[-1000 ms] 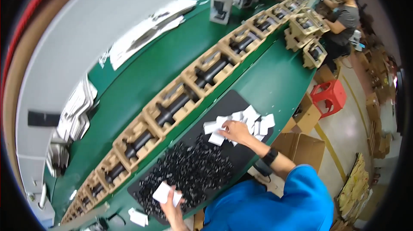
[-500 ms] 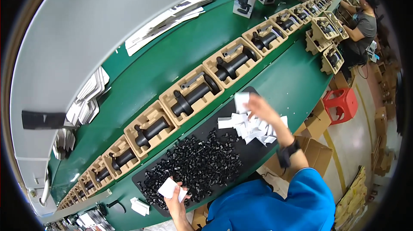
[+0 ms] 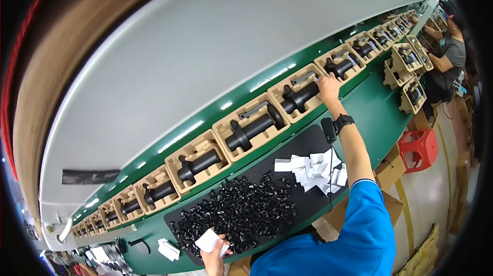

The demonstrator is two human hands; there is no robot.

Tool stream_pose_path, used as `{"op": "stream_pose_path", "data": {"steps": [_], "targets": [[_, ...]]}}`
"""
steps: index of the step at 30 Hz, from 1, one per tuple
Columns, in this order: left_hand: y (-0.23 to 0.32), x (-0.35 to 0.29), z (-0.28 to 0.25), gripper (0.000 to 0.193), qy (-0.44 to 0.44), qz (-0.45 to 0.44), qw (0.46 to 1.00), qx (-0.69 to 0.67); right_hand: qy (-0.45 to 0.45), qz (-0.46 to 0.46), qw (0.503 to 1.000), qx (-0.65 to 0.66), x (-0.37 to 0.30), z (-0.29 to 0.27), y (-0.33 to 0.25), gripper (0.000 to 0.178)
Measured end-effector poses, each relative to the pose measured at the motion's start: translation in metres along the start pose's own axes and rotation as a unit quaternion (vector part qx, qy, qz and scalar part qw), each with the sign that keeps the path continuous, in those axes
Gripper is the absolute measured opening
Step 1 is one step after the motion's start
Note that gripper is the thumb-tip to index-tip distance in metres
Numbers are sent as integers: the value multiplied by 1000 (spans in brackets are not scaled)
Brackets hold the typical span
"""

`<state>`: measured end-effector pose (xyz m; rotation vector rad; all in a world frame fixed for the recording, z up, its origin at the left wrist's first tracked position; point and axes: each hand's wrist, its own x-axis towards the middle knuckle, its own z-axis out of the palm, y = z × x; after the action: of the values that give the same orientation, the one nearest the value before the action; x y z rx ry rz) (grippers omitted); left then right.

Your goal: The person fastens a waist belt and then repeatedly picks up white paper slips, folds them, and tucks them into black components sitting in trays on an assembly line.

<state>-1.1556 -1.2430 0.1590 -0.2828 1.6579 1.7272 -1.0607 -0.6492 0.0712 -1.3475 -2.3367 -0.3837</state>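
My left hand grips folded white paper at the near edge of a black mat. Beside it on the mat lies a wide heap of small black parts. My right hand reaches to a moulded tan tray holding a black cylindrical device. Its fingers are closed at the tray's right end, with a white edge, seemingly a paper slip, at the fingertips, mostly hidden. A pile of folded white paper slips lies at the mat's right end.
Similar tan trays run in a row along the green table. A grey panel overhangs the far side. Stacked trays and a co-worker are at far right, above a red stool. Loose papers lie at lower left.
My right hand has moved from above the paper slips, up and right to a tray in the row. My left hand still holds its paper. The whole view has shifted.
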Motion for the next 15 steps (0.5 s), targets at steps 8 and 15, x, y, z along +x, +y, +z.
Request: {"op": "stream_pose_path", "data": {"steps": [8,15], "targets": [[7,6,4,58,-67,-24,997,-35,-5,-29,1000,6,-26,-27,-39,35],[27,11,44,46,-251,-92,960,-84,-303,-436,729,431,-212,-286,-198,85]]}}
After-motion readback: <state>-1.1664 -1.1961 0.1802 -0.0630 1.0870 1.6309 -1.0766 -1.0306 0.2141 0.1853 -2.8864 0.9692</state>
